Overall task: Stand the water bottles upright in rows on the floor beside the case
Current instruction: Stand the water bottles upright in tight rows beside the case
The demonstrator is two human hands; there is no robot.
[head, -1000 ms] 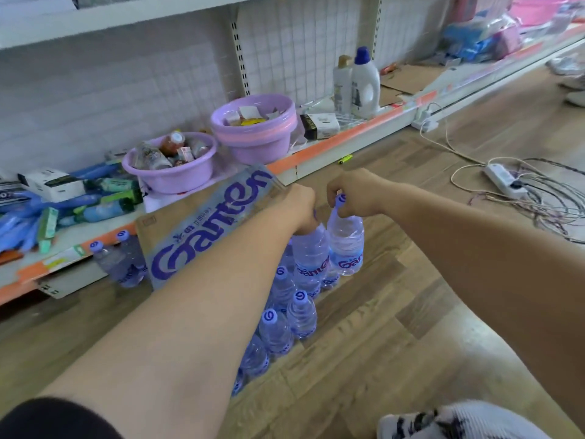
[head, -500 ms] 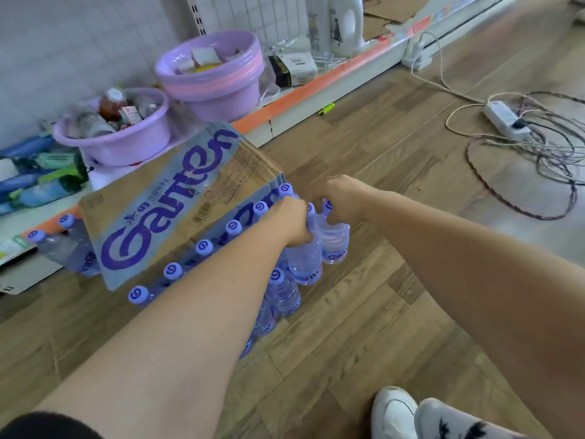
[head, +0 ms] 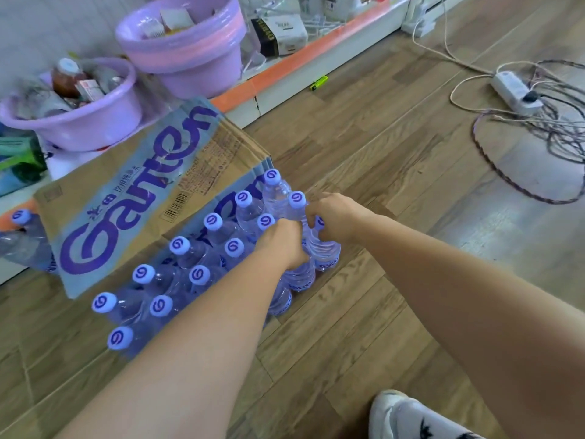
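Two grips closed, left hand (head: 281, 245) on bottle (head: 300, 275), right hand (head: 335, 217) on neighbouring bottle (head: 327, 253)

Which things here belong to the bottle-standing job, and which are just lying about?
Job: water bottles standing in rows; Ganten cardboard case; left hand and right hand, each gripping a bottle at the rows' far end.
Lying about: purple basins on the shelf; power strip; tangled cables; small green object by the shelf base.

Purple-capped bottles (head: 193, 274), purple-lettered brown case (head: 133, 201)
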